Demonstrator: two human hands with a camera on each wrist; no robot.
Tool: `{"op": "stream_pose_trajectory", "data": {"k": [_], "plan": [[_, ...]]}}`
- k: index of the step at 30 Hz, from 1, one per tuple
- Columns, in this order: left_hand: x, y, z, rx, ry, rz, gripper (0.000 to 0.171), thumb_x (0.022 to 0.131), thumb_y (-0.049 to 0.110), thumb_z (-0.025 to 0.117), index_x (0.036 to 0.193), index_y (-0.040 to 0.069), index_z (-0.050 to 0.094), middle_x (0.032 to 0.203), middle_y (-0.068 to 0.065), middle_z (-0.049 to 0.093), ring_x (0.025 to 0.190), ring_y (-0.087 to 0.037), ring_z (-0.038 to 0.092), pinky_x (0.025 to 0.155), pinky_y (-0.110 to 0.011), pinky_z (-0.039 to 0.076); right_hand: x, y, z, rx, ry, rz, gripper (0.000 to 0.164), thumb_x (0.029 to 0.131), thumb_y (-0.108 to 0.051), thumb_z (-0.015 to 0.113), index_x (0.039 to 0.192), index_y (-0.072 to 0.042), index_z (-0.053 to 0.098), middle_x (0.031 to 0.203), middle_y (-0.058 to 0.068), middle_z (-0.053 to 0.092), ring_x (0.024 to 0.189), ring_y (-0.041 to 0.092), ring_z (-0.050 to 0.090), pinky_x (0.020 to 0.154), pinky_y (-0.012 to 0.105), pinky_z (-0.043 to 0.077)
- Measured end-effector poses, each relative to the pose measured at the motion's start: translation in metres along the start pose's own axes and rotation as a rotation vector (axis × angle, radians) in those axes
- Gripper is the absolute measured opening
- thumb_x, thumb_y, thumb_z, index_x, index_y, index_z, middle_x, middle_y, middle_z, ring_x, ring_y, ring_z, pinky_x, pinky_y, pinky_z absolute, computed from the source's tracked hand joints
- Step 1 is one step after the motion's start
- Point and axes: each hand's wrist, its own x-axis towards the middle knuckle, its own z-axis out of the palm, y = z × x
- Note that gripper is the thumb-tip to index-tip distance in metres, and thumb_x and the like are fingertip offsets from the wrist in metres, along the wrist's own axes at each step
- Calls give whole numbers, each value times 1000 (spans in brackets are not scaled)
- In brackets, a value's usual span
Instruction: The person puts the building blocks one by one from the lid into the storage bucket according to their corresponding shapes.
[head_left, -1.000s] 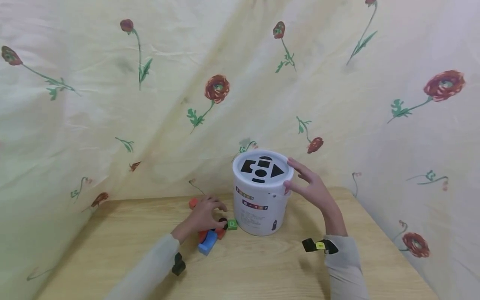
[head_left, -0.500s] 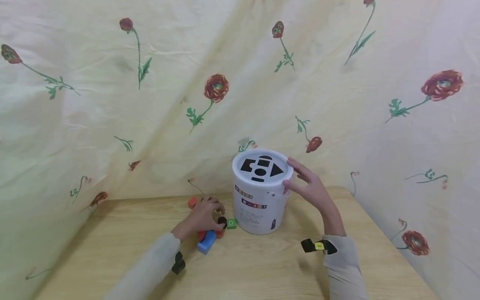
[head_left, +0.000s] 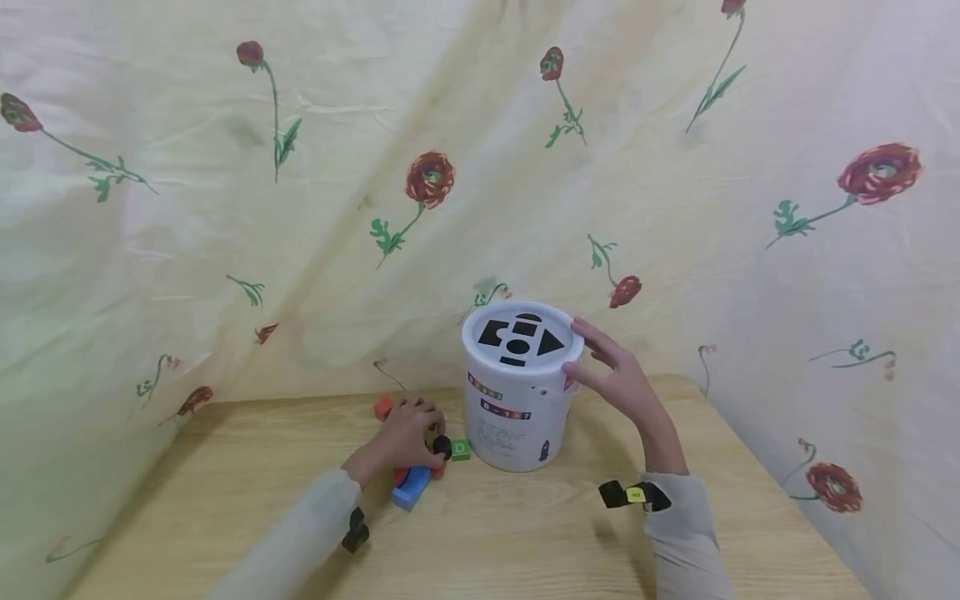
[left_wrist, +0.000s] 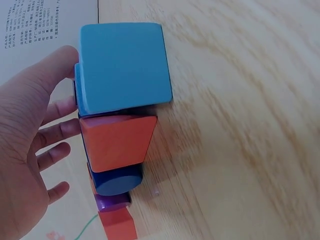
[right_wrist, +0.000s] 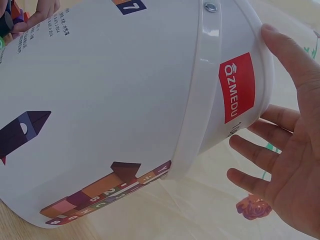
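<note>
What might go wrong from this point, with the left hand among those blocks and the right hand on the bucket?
Two risks, I'd say. The left hand is at a dark round block, with the blue block and others packed close, so lifting one may knock its neighbours; I can't tell whether it's gripped. The right hand touches the bucket only near its top edge, so a sideways push there might slide or tip it.

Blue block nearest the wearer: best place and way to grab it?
I'd pinch the blue block across its long sides at the near end, from above on the wearer's side. It looks elongated, with that end jutting out clear; its far part sits close to a red block and the left hand.
</note>
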Motion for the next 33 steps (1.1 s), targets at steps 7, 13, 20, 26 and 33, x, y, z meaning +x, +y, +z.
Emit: {"op": "stream_pose_trajectory", "data": {"k": [7,13,20,26,33], "plan": [[2,-1,1,-53,-22,-12,29,75,32,85,92,18,67,98,2,66,101,-21,47,105,-63,36,0,2,0,5,5,1,71,93,-31,74,156,-24,42,166,-1,34,151,32,35,120,60,29],[6,-1,-1,-83,-35,-59,27,74,28,86,91,17,69,93,5,66,99,-19,46,96,-50,38,1,2,1,8,6,8,71,93,-32,74,156,-25,42,166,-2,35,151,32,36,120,60,29],[10,3,-16,-142,-26,-98,27,71,25,86,90,17,68,92,5,66,96,-18,47,83,-37,42,0,2,2,19,6,7,70,93,-32,74,156,-23,43,166,-3,35,151,31,37,120,59,28],[11,11,-36,-160,-25,-110,32,69,27,91,91,17,69,91,5,65,95,-18,46,81,-37,40,0,5,3,21,6,1,70,94,-32,74,156,-24,43,166,-4,35,151,31,37,120,60,29],[13,13,-59,-161,-7,-103,29,73,24,88,95,16,70,96,0,68,95,-20,48,81,-37,42,1,4,2,18,7,3,70,94,-31,74,156,-23,42,166,-4,34,150,31,37,120,60,29]]}}
